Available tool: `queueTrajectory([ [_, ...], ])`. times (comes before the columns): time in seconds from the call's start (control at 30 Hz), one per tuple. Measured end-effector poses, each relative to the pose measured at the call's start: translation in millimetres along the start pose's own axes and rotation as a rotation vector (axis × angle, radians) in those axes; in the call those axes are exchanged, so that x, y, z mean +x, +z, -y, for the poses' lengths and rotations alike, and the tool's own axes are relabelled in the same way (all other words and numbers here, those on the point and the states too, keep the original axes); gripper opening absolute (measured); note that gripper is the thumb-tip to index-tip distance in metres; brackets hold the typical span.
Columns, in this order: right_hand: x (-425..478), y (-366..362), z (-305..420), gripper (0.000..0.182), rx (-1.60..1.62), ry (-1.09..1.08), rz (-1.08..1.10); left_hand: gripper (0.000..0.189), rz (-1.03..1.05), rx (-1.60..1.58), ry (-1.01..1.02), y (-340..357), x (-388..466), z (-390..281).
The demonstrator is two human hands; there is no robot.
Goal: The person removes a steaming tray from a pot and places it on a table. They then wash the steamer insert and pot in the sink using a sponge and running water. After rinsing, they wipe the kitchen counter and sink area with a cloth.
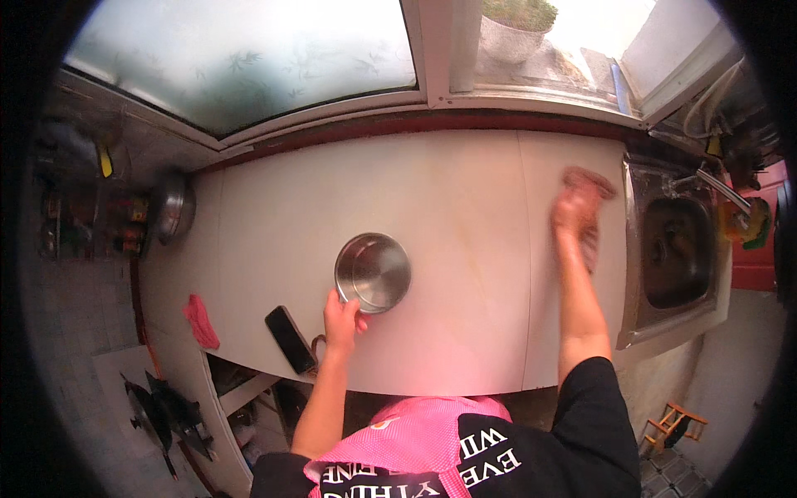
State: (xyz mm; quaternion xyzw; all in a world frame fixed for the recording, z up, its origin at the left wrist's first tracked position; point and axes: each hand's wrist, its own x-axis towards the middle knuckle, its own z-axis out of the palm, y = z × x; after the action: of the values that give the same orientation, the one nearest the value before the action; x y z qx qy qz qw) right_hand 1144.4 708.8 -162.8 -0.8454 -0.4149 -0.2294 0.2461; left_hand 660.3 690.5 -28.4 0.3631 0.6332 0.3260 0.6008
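My left hand (341, 320) grips a round stainless-steel pot (373, 274) at its near-left rim. Looking down into it, I see only its shiny bottom and wall. Whether a handle lies under my fingers is hidden. Off to the right, my right hand (571, 215) holds a brownish-pink cloth (591, 239) against the countertop (448, 205). Both hand and cloth are blurred there, and one part of the cloth hangs out past the fingers on each side. A phone (291, 340) with a strap lies left of my left wrist, near the counter's front edge.
Right of the cloth is a metal sink (677, 252) with a faucet (722, 190). A pink cloth (201, 322) rests at the left front edge. A metal bowl (173, 205) stands at the back left. A window frame (429, 56) runs along the back, and a wooden stool (674, 426) is at lower right.
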Motion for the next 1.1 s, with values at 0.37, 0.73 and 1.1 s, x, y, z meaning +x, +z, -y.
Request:
queueTrajectory([
  [0.37, -77, -16, 343, 0.047, 0.842, -0.611, 0.407, 0.022, -0.203, -0.092, 0.059, -6, -10, -19],
  [0.73, 76, -7, 56, 0.037, 0.298, -0.251, 0.396, 0.015, -0.051, -0.025, 0.082, 86, 33, -13],
  [1.1, -27, -110, -97, 0.056, 0.085, -0.044, 0.343, 0.018, 0.032, -0.031, 0.127, 135, 54, 6],
])
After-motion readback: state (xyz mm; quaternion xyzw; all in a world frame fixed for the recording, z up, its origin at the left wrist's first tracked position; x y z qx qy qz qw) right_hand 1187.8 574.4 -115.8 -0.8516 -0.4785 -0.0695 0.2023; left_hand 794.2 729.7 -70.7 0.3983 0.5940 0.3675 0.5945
